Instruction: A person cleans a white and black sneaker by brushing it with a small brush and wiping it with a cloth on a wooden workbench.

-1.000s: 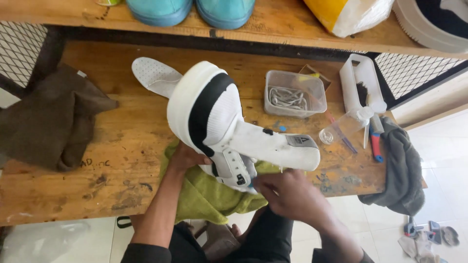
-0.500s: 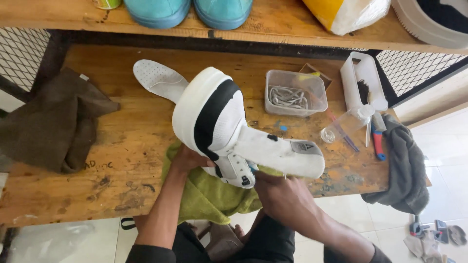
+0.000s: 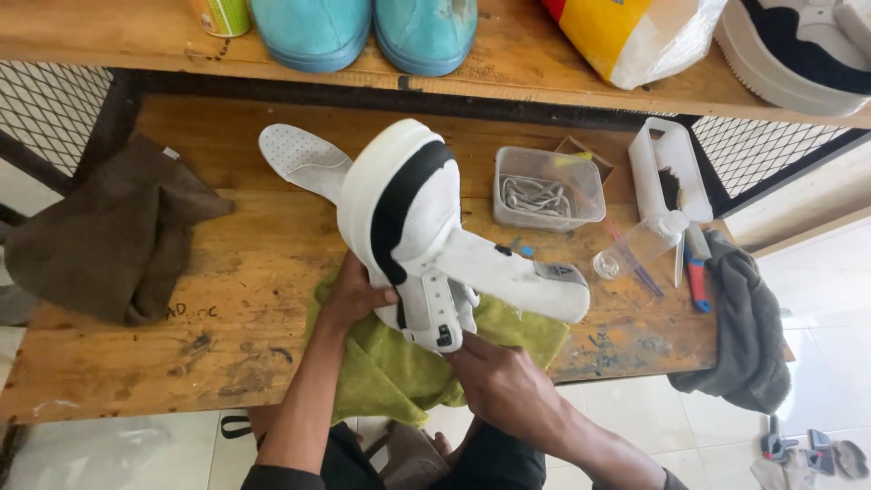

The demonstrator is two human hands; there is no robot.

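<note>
A person holds a white high-top shoe [image 3: 426, 231] upright over a worn wooden worktop [image 3: 227, 299], its thick rubber toe pointing up and a black band curving down the knit front. The left hand [image 3: 349, 295] grips the shoe's side from the left, fingers wrapped onto the upper. The right hand [image 3: 494, 381] meets the shoe from below, fingers [image 3: 463, 349] closed at its strapped lower edge; what they pinch there cannot be told. Under the shoe lies a crumpled green towel [image 3: 399, 363], hanging over the worktop's front edge. A perforated white insole [image 3: 299, 159] lies flat behind the shoe. To the right sit a clear plastic tub [image 3: 547, 189] of pale laces, a small clear bottle [image 3: 640, 245] on its side and a white tray [image 3: 670, 168]. A brown cloth [image 3: 109, 231] is heaped at left, a grey one [image 3: 748, 327] at right. Two turquoise shoes [image 3: 363, 32] rest on the shelf [image 3: 136, 41] above.
</note>
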